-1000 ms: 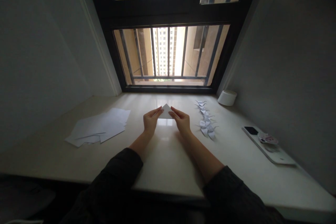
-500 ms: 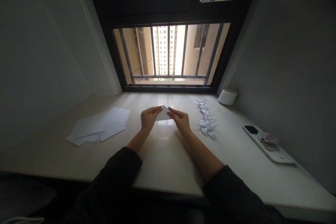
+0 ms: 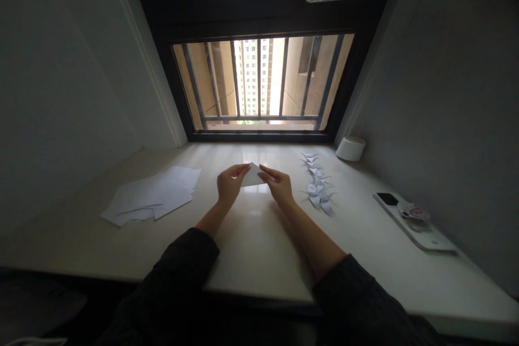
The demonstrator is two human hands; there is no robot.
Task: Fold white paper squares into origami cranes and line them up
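A small folded piece of white paper [image 3: 253, 175], with a pointed top, is held up between my two hands over the middle of the sill. My left hand [image 3: 230, 183] pinches its left side between thumb and fingers. On the right side, my right hand [image 3: 279, 181] grips it the same way. Fingers cover both side edges of the paper. To the right of my right hand stands a row of several folded paper cranes [image 3: 318, 189]. Off to the left lies a loose stack of white paper sheets [image 3: 162, 192].
A pale, glossy sill [image 3: 251, 259] carries everything. At the right lies a phone [image 3: 417, 227] with a round grip on its back. A white cylindrical object [image 3: 351, 149] stands in the back right corner. Behind is a dark-framed window [image 3: 259, 138] with bars outside.
Almost nothing differs. Both hands keep their pinch on the folded paper in the same place, and the view has shifted very slightly.
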